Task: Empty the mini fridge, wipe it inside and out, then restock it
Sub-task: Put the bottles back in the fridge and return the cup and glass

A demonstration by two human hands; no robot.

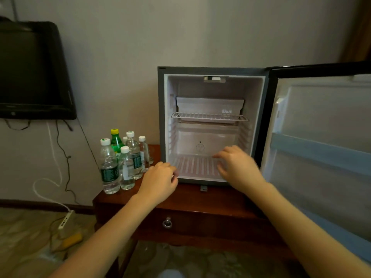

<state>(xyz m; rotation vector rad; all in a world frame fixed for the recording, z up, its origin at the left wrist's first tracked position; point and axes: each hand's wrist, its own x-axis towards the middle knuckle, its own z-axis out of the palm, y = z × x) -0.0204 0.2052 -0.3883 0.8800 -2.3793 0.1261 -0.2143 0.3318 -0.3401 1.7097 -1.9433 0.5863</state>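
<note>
The mini fridge [161, 109] stands on a dark wooden cabinet [200, 199], its door [321, 149] swung open to the right. Nothing stands inside it; a wire shelf [208, 116] sits in the upper half and a ribbed floor [198, 165] at the bottom. Several clear water bottles [109, 167] and one green bottle [116, 140] stand on the cabinet left of the fridge. My left hand [160, 181] hovers at the fridge's lower left corner, fingers loosely curled, holding nothing. My right hand [239, 165] reaches over the ribbed floor with spread fingers, empty.
A black television [34, 71] hangs on the wall at left, cables dangling below it. A white power strip [66, 219] and a yellow object [71, 240] lie on the carpet. The cabinet has a drawer with a ring pull [167, 223].
</note>
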